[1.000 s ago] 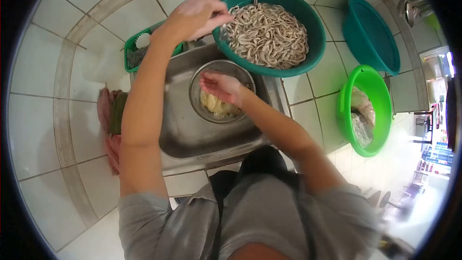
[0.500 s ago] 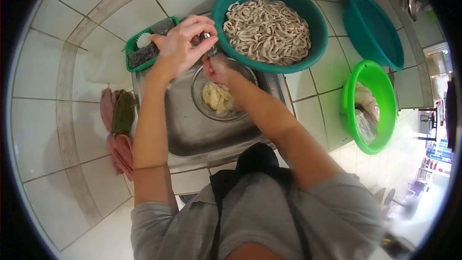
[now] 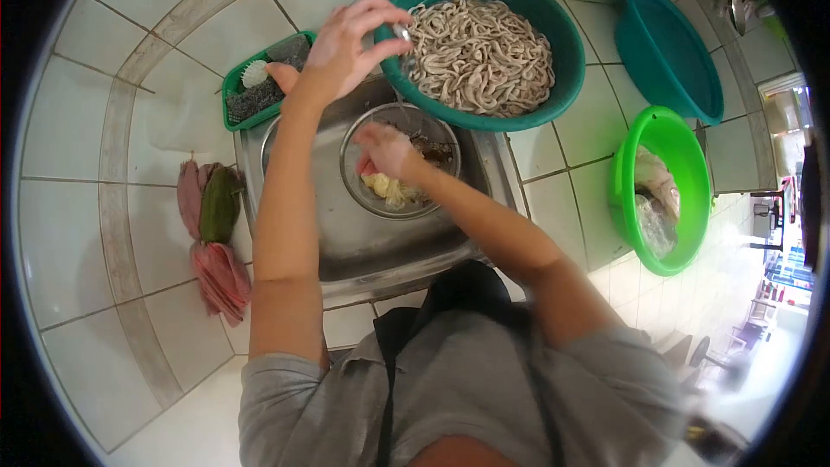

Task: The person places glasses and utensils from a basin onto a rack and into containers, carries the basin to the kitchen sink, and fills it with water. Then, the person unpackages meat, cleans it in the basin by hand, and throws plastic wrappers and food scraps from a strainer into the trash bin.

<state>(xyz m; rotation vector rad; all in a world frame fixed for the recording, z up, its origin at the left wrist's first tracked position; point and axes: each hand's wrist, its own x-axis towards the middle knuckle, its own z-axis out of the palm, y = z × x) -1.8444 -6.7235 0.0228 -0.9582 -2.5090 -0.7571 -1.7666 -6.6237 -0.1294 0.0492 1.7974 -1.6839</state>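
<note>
My left hand (image 3: 356,41) is raised at the left rim of a teal basin (image 3: 571,86), its fingers closed around the shiny metal end of a tap (image 3: 401,32). Pale, cord-like strands (image 3: 484,56), in a thick coiled heap, fill that basin. Below, my right hand (image 3: 382,151) hovers over or touches the contents of a round metal strainer (image 3: 350,182) in the sink; motion smears its fingers. In the strainer lie a soft pale yellow clump (image 3: 393,190) and some dark bits (image 3: 435,151).
Around the steel sink (image 3: 346,242) is a tiled counter. Left are a green tray (image 3: 232,117) with scrubbers, and pink and green cloths (image 3: 220,207). Right stand another teal basin (image 3: 670,56) and a bright green basin (image 3: 622,182) holding something pale and a plastic bag.
My left hand has moved right with the metal tap end, to the basin rim. My right hand has left the tap area and come down over the strainer.
</note>
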